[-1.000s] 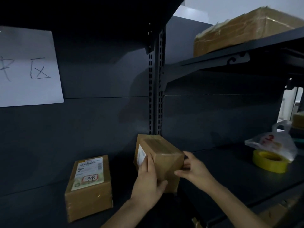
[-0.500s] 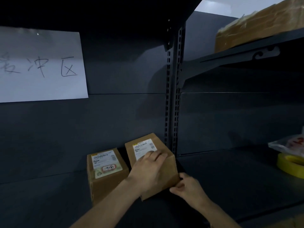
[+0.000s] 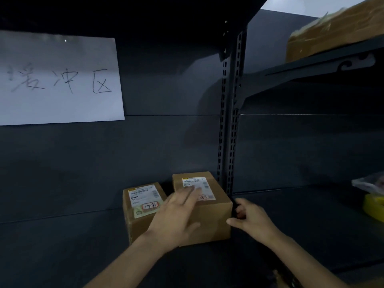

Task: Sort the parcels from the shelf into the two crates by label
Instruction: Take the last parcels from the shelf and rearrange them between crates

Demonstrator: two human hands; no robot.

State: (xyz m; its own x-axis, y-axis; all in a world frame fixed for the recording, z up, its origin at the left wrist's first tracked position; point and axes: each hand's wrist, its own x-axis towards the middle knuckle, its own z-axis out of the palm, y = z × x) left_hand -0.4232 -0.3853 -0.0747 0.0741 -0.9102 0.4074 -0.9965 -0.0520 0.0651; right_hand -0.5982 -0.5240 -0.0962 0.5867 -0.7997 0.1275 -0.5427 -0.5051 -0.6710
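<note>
Head view of a dark metal shelf (image 3: 72,252), with all positions given relative to the slotted upright post (image 3: 230,121).

The larger parcel (image 3: 209,223), a brown carton, stands flat on the shelf board just left of the post's foot, its far right corner nearly against the post. Its shipping label (image 3: 202,189) faces upward, with the barcode edge toward the back panel (image 3: 166,146). The top face appears to run front to back, angled slightly toward the post, though the wide lens makes the long axis uncertain.

The smaller parcel (image 3: 143,210) sits further left of the post, just beside the larger one. Its label also faces up, and its long axis runs front to back.

The left hand (image 3: 176,219) lies on top of the larger parcel on the side away from the post, with straight fingers spread over the label and curling round nothing.

The right hand (image 3: 249,221) is at the front of the parcel on its post side. Its thumb tip meets the front vertical edge and its fingers curl beside the hidden side face, but whether they grip cannot be told.

A paper sign (image 3: 58,80) with handwritten characters hangs far left of the post. To the right of the post are a yellow tape roll (image 3: 374,206) and a plastic bag (image 3: 369,182) at parcel level. High on the right, a taped carton (image 3: 336,32) rests on an upper shelf (image 3: 324,65).
</note>
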